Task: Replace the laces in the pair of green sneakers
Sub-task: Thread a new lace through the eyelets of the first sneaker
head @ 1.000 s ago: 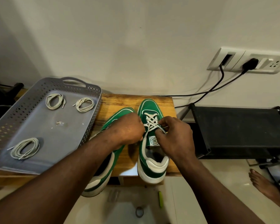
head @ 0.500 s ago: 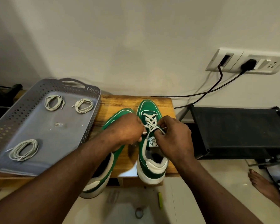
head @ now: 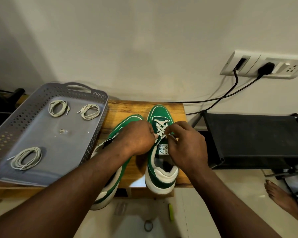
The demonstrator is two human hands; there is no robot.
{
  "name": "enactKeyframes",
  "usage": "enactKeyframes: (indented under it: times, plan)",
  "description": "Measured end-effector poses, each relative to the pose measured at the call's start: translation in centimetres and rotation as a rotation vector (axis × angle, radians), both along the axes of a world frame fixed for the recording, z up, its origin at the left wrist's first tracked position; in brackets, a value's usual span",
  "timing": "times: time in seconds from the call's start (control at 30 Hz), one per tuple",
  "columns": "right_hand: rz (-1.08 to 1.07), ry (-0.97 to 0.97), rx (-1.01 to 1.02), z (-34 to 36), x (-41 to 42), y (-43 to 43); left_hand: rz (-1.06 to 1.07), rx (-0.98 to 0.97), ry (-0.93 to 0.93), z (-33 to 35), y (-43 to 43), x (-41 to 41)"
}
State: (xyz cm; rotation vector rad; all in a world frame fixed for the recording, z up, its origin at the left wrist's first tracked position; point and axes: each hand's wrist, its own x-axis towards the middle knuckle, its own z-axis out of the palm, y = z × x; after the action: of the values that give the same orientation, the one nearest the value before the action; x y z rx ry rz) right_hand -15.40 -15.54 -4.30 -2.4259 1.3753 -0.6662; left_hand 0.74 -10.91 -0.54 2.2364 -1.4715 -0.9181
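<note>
Left grip (head: 136, 136) is clenched on the white lace (head: 160, 127), pinching it at the upper eyelets of the laced sneaker (head: 159, 112). Right grip (head: 186, 143) pinches the same lace from the opposite side. Both sneakers sit on the wooden bench (head: 127, 107), right of the grey tray (head: 100, 117). The other sneaker (head: 127, 120) is just beside the tray; the laced one is further right. Both heels overhang the bench edge. The tray holds three coiled laces, two at its far end (head: 58, 108) (head: 89, 111) and one near-left (head: 26, 158), plus small scraps (head: 64, 131) mid-floor.
</note>
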Motion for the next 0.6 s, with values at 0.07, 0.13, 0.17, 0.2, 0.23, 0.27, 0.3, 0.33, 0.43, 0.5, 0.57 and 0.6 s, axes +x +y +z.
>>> enactKeyframes:
  times: [0.07,0.13,0.17,0.2,0.23,0.27,0.3,0.33,0.43,0.5,0.57,0.6]
  plan:
    - [-0.002,0.016,-0.009,0.00,0.06,0.11,0.015,0.010,0.025,0.14,-0.25,-0.19]
    - [-0.007,0.033,-0.011,-0.11,0.15,0.20,0.086,0.023,0.149,0.38,-0.58,-0.25]
    - [-0.006,0.037,-0.008,-0.16,0.20,0.24,0.135,0.037,0.222,0.45,-0.64,-0.27]
    - [-0.006,0.042,-0.004,-0.22,0.24,0.25,0.176,0.045,0.274,0.50,-0.70,-0.26]
    - [-0.007,0.047,-0.002,-0.26,0.25,0.24,0.209,0.046,0.309,0.60,-0.72,-0.25]
    - [-0.010,0.053,0.003,-0.30,0.23,0.19,0.238,0.043,0.343,0.64,-0.75,-0.24]
    - [-0.014,0.060,0.008,-0.31,0.20,0.13,0.262,0.045,0.383,0.64,-0.74,-0.20]
    - [-0.018,0.066,0.015,-0.31,0.17,0.07,0.289,0.059,0.433,0.55,-0.72,-0.13]
    - [-0.023,0.074,0.030,-0.24,0.16,0.05,0.390,0.153,0.606,0.46,-0.40,0.15]
    - [-0.029,0.082,0.036,-0.16,0.24,0.12,0.400,0.152,0.638,0.37,-0.39,0.32]
    - [-0.029,0.091,0.049,-0.06,0.32,0.20,0.359,0.100,0.570,0.66,-0.57,0.35]
    - [-0.028,0.091,0.053,0.00,0.34,0.25,0.334,0.058,0.523,0.86,-0.68,0.38]
